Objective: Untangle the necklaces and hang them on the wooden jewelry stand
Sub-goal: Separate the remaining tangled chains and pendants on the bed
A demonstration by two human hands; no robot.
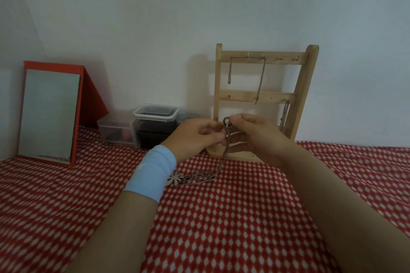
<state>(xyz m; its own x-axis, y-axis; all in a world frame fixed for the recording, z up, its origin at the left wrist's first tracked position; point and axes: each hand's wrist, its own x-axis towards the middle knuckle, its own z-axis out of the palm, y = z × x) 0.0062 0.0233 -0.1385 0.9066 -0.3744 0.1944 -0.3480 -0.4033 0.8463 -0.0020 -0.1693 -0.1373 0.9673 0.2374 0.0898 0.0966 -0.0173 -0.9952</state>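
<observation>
A wooden jewelry stand (301,86) leans against the wall at centre right. One chain (263,80) hangs from its top bar, and another chain (285,115) hangs from the right end of its middle bar. In front of the stand's base, my left hand (195,137) and my right hand (255,137) pinch the clasp end of a silver necklace (199,176). Its chain drops to the red patterned cloth (221,217), where it lies bunched with a flower pendant (175,178) beside my left wrist's blue band.
A red-framed mirror (50,113) stands at the left against the wall. Two clear plastic containers (155,122) sit between the mirror and the stand. The wall is close behind everything.
</observation>
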